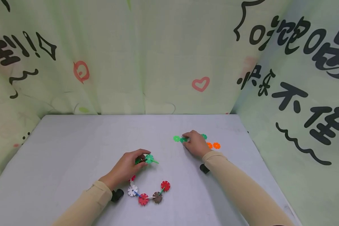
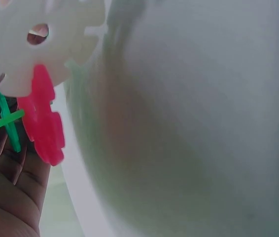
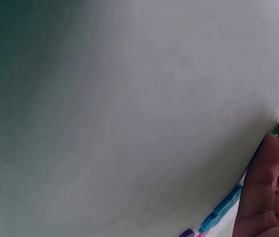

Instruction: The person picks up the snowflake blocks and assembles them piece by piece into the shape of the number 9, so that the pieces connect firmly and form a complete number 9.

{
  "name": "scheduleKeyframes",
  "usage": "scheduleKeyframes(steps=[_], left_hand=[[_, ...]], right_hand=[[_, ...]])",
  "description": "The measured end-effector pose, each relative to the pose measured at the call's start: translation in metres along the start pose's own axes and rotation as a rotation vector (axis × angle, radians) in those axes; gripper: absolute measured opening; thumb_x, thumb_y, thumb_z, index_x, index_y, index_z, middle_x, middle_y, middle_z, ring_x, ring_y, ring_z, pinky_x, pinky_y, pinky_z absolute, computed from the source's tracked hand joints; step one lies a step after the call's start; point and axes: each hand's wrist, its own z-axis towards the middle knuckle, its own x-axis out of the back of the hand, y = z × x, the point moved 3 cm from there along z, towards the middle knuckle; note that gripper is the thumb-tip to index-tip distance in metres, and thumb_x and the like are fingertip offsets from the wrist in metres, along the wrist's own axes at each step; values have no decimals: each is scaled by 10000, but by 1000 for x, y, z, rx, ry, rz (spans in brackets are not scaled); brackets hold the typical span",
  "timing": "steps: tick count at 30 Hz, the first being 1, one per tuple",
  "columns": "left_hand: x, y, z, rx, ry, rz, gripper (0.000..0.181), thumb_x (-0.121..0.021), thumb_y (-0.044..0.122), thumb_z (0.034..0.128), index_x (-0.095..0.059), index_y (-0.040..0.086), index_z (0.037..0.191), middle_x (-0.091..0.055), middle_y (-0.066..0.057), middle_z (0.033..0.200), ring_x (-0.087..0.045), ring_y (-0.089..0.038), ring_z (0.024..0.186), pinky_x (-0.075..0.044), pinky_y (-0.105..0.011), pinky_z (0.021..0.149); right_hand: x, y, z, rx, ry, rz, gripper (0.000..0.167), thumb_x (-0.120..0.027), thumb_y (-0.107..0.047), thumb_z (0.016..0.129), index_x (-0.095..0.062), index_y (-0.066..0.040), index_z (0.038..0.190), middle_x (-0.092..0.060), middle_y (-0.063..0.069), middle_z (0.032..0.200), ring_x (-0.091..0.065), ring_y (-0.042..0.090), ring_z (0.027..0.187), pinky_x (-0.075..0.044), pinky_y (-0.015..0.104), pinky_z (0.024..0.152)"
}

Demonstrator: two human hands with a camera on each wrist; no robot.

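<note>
With fingers and thumb, my left hand (image 1: 127, 164) pinches a green notched interlocking disc (image 1: 149, 158), part of a linked chain. The chain curves below it through a white disc (image 1: 132, 190), a red disc (image 1: 143, 199), a brown disc (image 1: 157, 197) and another red disc (image 1: 165, 186). In the left wrist view a white disc (image 2: 75, 54) and a pinkish-red disc (image 2: 43, 123) are close to that hand. Farther back, my right hand (image 1: 197, 144) pinches a green disc (image 1: 183, 139) at the table surface. A light green disc (image 1: 176, 138) lies just left of it.
Beside the right hand lie orange discs (image 1: 216, 145) and another green disc (image 1: 204, 136). The right wrist view shows a blue disc (image 3: 221, 210) and a purple piece (image 3: 186, 233). A white-covered table (image 1: 73, 138) meets a printed curtain (image 1: 158, 56) at the back.
</note>
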Motion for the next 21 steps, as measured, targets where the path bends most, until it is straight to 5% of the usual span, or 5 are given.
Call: scheduleKeyframes(steps=[7, 13, 21], left_hand=[[1, 0, 0, -29, -4, 4, 438, -757, 105, 896, -633, 164, 1312, -632, 91, 969, -589, -108, 919, -520, -360, 851], [0, 1, 0, -28, -2, 1, 420, -757, 96, 896, -636, 149, 1294, -635, 80, 975, -593, -118, 922, -521, -364, 860], [-2, -2, 5, -5, 12, -11, 389, -760, 89, 892, -637, 174, 1251, -653, 73, 980, -602, -109, 898, -528, -352, 840]], right_hand=[[1, -1, -1, -86, -18, 35, 290, -728, -133, 909, -647, -4, 1157, -591, 108, 1045, -566, 265, 960, -490, 397, 893], [3, -5, -13, -78, -27, 120, 208, -731, -127, 907, -617, -74, 1073, -623, 36, 933, -578, 207, 864, -497, 358, 814], [-7, -50, -53, 37, -159, 499, 118, -687, -58, 910, -656, -49, 1023, -634, 42, 793, -677, 199, 703, -563, 305, 675]])
